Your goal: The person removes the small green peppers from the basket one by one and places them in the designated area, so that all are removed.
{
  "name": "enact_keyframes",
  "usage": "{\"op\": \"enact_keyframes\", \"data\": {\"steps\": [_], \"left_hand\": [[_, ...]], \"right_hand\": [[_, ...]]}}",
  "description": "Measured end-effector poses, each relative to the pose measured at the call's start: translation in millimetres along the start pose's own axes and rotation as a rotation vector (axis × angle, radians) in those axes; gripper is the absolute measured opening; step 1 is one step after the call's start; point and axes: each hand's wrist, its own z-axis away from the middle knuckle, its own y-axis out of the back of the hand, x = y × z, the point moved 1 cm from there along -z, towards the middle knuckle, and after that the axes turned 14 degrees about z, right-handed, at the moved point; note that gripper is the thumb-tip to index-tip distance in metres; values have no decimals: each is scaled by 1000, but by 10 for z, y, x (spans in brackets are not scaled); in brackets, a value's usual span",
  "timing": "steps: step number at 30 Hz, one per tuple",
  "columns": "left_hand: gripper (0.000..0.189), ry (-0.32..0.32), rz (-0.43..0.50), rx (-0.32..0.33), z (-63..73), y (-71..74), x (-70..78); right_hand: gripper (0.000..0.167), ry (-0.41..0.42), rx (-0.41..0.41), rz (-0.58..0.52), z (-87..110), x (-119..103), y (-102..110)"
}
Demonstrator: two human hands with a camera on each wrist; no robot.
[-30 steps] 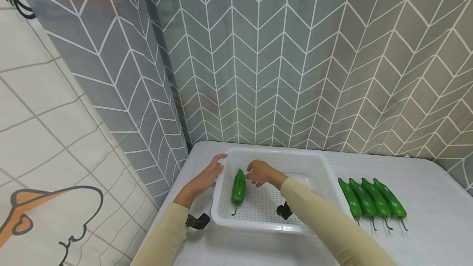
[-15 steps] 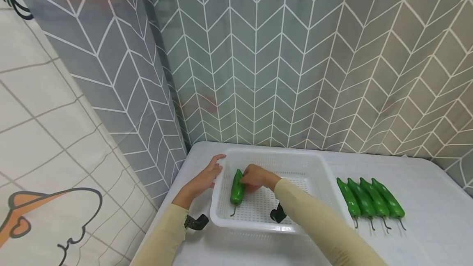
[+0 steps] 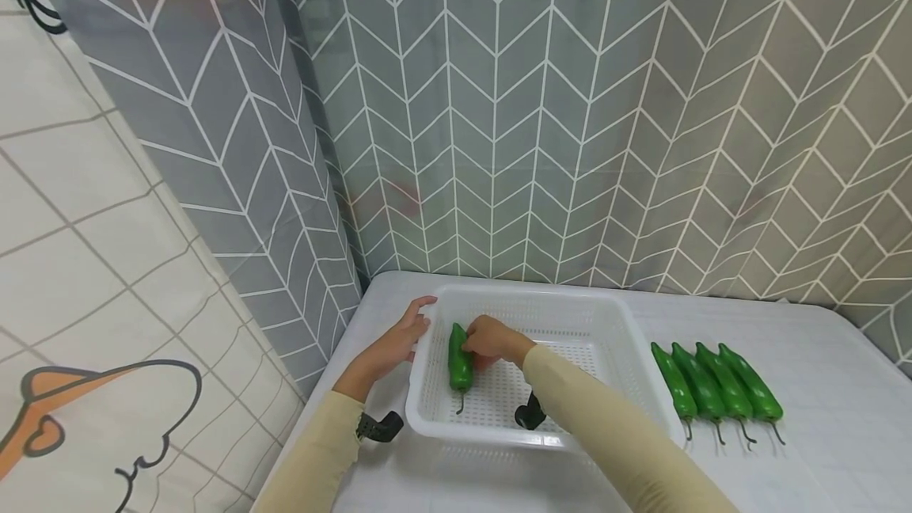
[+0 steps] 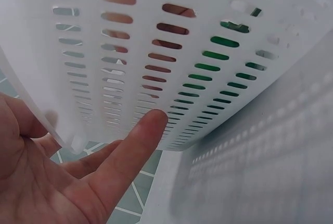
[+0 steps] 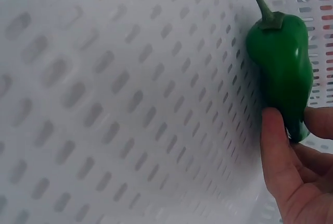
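A white perforated plastic basket [image 3: 492, 435] sits on the table, with one long green chili pepper [image 3: 460, 374] near its left inner wall. My right hand [image 3: 495, 340] pinches that pepper by its narrow far end between thumb and fingers; the stem points toward me. In the right wrist view, the pepper [image 5: 283, 52] lies close over the basket floor. My left hand [image 3: 394, 343] holds the basket's left rim, one digit over the edge. In the left wrist view, a fingertip [image 4: 156, 122] presses the outer wall, and green shows through the slots.
To the right of the basket, several green chili peppers [image 3: 720, 386] lie side by side on the white tablecloth [image 3: 819, 355], stems toward me. A patterned grey curtain [image 3: 541, 141] hangs behind the table. Another patterned curtain [image 3: 142, 260] runs along the left.
My right hand reached left and took hold of the pepper's far end. The pepper turned slightly, its stem shifting right. My left hand stayed at the rim.
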Motion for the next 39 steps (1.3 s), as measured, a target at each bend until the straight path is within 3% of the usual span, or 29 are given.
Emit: {"op": "enact_keyframes", "data": {"steps": [12,27,39], "left_hand": [[48,4,5,9,2,-5,5],[48,14,16,21,13,-23,10],[47,0,12,25,25,-42,16]], "right_hand": [[29,-13,-3,-60,-36,77,0],[27,12,6,-23,117,14,165],[35,19,32,-50,254,8,313]]}}
